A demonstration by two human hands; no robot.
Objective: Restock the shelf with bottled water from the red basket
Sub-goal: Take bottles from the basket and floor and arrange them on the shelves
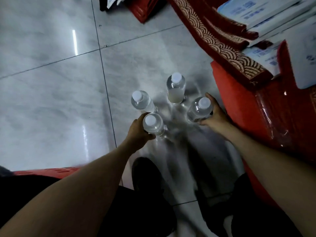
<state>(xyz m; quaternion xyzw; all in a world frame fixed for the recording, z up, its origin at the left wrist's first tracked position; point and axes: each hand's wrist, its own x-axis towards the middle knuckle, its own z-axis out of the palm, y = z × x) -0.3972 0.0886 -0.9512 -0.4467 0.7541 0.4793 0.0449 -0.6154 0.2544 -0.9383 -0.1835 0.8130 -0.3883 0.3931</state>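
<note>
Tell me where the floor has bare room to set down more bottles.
The grey tiled floor left of the four clear white-capped water bottles is bare up to the dark grout lines. It is crowded to the right, where the right hand nears the red plastic-wrapped packs, and near the dark shoes.

Floor [51, 93] is glossy grey-white marbled tile with thin dark grout lines [102, 62], one long line running top to bottom and others crossing it at a slant. Overhead light shows as a bright streak [74, 42] on the tile upper left, with a weaker glare patch lower down. Dark red rug [213, 40] with a cream scallop pattern lies along the upper right, with white printed packs [266, 12] stacked beside it in the corner.
</note>
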